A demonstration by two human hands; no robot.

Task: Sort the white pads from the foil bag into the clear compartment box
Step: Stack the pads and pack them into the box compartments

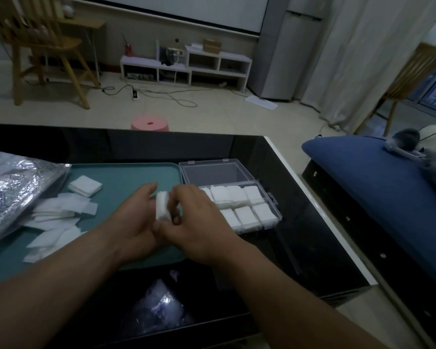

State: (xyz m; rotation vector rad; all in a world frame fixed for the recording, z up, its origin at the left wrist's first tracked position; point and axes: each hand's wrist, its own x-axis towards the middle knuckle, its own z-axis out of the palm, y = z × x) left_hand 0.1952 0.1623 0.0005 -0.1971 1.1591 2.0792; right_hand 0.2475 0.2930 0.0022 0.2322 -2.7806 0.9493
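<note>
Head view, first voice: What have your hands got hold of?

Second voice: Your left hand (136,217) and right hand (199,222) meet over the teal mat (126,175), pressing a small stack of white pads (161,205) on edge between them. Your right fingers curl over its top; your left fingers lie against its side, only partly closed.

First voice: And the containers?

Second voice: Just to your right, the clear compartment box (275,210) sits on the black table (300,248) with its lid (212,172) laid open behind it. White pads fill every compartment you can see; your right hand hides the left end. The foil bag (15,187) lies at the left, overlapping the mat's edge, with loose pads (56,222) spilled beside it and a neat little pile (85,185) further back.
</note>
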